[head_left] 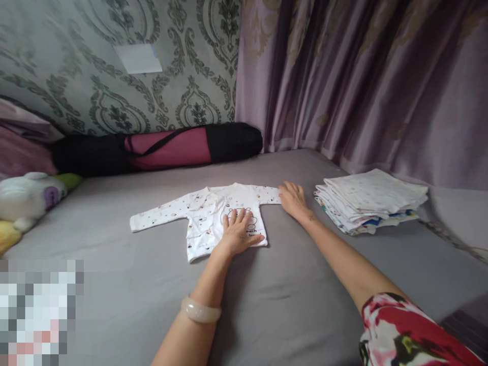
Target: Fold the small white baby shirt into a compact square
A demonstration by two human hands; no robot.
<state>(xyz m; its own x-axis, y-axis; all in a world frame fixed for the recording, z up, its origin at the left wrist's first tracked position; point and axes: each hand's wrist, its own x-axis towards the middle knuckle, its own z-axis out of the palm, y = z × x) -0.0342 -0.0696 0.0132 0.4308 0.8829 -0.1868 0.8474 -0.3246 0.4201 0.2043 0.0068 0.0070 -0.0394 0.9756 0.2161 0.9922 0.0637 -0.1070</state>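
A small white baby shirt (202,218) with little printed figures and a larger bear-like drawing is laid out on the grey bed sheet (125,295). Its sleeve on the left stretches out sideways, nearly straight. My left hand (238,231) lies flat on the shirt's front with fingers spread, partly covering the drawing. At the end of the other sleeve is my right hand (293,198), palm down over the cuff. Its fingers are bent and partly hidden, so whether they pinch the fabric is unclear.
To the right sits a stack of folded white printed cloths (371,195). A long black and maroon bag (168,147) lies along the patterned wall. Plush toys (30,198) are at the left edge. Purple curtains (343,76) hang behind the bed on the right.
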